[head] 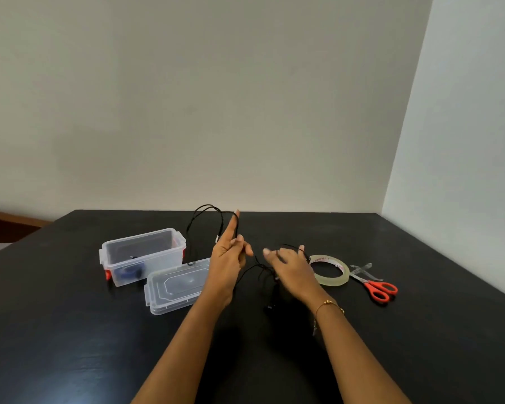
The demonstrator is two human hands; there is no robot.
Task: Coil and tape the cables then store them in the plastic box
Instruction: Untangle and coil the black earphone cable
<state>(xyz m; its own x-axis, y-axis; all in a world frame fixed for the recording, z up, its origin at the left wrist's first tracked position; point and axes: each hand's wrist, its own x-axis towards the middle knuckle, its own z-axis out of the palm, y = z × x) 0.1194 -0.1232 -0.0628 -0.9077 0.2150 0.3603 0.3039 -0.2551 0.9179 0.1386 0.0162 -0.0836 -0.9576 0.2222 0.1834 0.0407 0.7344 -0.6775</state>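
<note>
The thin black cable hung above the tabletop, looped over the left hand, whose fingers pinched it. It looked light and floppy. The right hand held more cable in loosely curled fingers.

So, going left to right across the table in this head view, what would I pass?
Plastic box → lid → left hand holding the black cable → right hand → tape roll → scissors.
</note>
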